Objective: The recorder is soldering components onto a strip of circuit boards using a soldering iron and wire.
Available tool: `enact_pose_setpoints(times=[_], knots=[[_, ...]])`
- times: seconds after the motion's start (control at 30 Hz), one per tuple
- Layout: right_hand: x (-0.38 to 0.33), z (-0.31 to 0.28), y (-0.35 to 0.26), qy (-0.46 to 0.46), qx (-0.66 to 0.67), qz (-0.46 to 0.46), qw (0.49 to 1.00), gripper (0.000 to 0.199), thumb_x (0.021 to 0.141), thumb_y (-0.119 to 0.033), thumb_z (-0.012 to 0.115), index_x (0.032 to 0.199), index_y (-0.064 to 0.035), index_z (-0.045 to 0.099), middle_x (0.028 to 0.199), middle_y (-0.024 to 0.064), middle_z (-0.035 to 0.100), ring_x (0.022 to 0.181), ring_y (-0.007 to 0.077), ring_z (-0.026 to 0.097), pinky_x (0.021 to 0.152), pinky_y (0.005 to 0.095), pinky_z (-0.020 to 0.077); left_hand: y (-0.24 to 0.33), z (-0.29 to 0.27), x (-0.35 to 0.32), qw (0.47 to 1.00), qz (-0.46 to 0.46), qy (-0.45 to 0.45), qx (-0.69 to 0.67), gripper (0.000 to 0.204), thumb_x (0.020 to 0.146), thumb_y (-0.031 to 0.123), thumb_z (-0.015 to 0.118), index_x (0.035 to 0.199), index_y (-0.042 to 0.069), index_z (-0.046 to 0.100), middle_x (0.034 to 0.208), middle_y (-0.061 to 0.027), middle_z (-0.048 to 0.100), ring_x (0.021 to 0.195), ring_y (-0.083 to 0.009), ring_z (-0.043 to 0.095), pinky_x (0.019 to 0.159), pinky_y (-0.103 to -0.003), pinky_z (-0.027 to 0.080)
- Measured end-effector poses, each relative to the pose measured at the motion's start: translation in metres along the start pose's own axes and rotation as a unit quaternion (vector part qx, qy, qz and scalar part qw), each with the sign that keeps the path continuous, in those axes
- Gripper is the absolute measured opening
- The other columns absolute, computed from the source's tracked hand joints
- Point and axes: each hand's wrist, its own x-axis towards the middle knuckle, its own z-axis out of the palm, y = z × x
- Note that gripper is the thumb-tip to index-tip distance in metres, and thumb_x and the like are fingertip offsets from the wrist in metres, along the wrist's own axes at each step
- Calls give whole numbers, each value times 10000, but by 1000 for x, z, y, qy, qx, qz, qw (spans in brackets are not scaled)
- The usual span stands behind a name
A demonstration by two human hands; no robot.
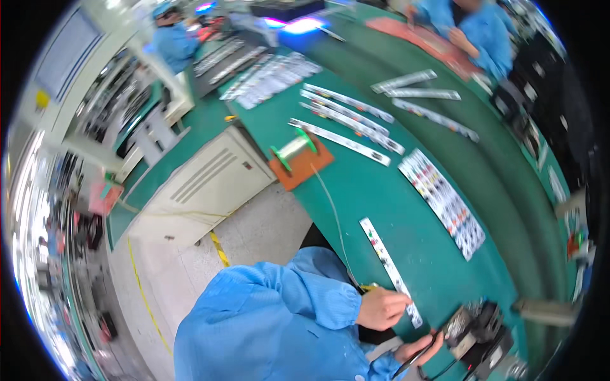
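My left hand (383,308) is closed, fingers pinched together, over the near end of a narrow white circuit board strip (384,257). A thin pale solder wire (333,213) runs to this hand from a green-ended spool (294,148); the hand hides its end. Closed around a slim dark soldering iron (414,357), my right hand (422,348) is beside a black iron stand (459,325). The iron's tip cannot be made out. Coloured parts dot the strip, which lies flat on the green bench mat (330,197).
A close-set group of populated strips (441,202) lies at the right. Farther off are loose strips (346,130) and another group (273,79). The spool rests on a brown base (308,170). Co-workers in blue (473,32) sit across the bench and at far left. A beige cabinet (206,184) stands left.
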Motion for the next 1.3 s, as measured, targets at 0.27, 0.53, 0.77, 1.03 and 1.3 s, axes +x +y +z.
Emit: enact_pose_setpoints(times=[0.27,0.53,0.77,1.03,1.3], knots=[[4,-18,9,-95,-18,-3,995,336,952,-85,479,1258,52,509,1114,207,628,975,272,612,875,381,486,-7,6,5,1000,-7,-29,3,111,689,-11,684,719,29,585,992,-149,673,628,-210,636,485,-323,486],[28,0,-3,-155,-67,-57,984,497,709,111,681,1178,8,555,1112,245,630,1031,371,606,910,429,473,-4,5,10,995,-49,-85,-5,168,657,-46,691,664,48,552,1015,-148,691,542,-168,602,450,-286,442],[24,-1,5,-179,-63,-85,978,547,674,116,732,1172,-12,545,1071,249,636,987,377,624,871,433,498,-11,3,0,993,-45,-84,-68,139,642,-56,695,685,-6,572,1088,-228,647,578,-187,612,527,-289,491],[16,1,7,-122,-18,-84,989,467,675,134,738,1090,-27,594,992,221,634,872,388,649,776,429,536,-13,2,0,992,-28,-87,-84,139,641,-56,699,687,-13,575,1076,-226,647,587,-185,615,545,-287,500],[13,-3,12,-148,-10,-106,983,578,678,137,743,1188,-41,537,1077,250,629,953,356,657,781,385,551,-12,2,-2,992,-28,-108,-64,146,648,-52,698,692,2,570,1067,-209,653,605,-204,630,526,-297,498]])
